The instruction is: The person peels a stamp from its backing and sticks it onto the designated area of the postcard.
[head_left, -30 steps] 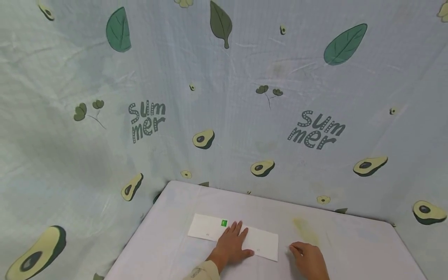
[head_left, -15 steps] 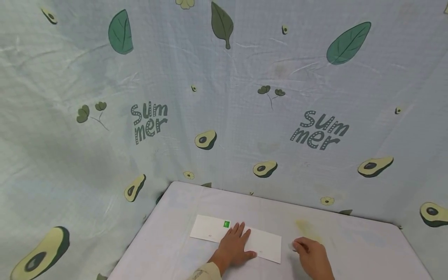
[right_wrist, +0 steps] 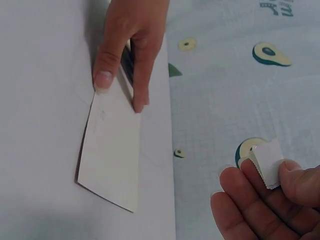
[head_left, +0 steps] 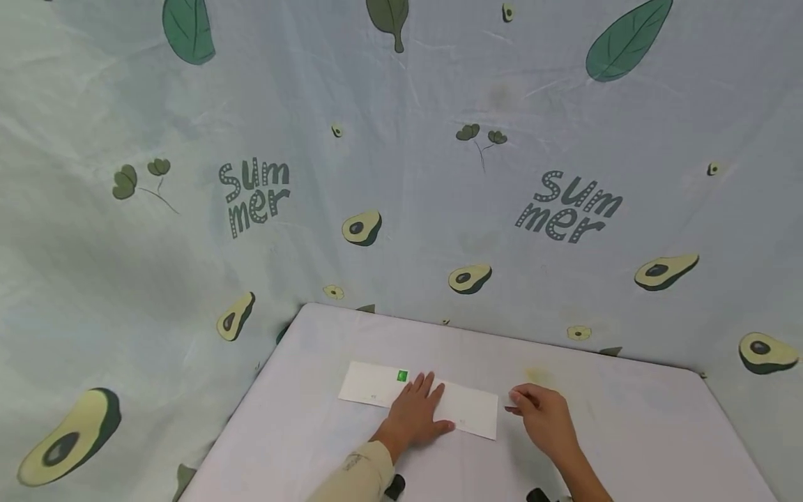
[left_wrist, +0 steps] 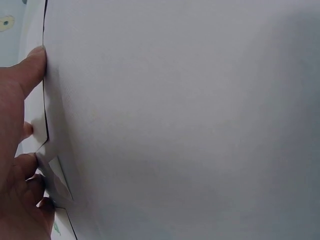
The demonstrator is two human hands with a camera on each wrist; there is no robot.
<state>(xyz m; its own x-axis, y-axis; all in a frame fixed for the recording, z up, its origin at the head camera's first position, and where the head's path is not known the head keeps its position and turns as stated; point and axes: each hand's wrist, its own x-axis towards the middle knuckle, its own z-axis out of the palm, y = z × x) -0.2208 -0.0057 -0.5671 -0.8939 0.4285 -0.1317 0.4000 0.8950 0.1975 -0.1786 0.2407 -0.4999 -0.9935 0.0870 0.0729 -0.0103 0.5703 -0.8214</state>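
Two white envelopes lie end to end on the table, the place where they meet hidden under my left hand (head_left: 414,415). That hand rests on them with its fingers spread. Near the upper right corner of the left envelope (head_left: 364,383) is a green stamp (head_left: 402,376). In the right wrist view, the thumb and a finger press near the edges of the right envelope (right_wrist: 112,150). My right hand (head_left: 546,415) is just off that envelope's right end. Between thumb and fingers it pinches a small stamp (right_wrist: 270,164) with toothed edges, its white side showing.
A white cloth covers the table (head_left: 627,418). Behind and to the left hangs a pale curtain (head_left: 408,174) printed with avocados, leaves and lettering. Black wrist straps (head_left: 395,487) show at the lower edge of the head view.
My right hand has moved up and slightly left, closer to the right envelope's end, still pinching the small stamp. The left hand stays on the envelopes. The head view has tilted down.
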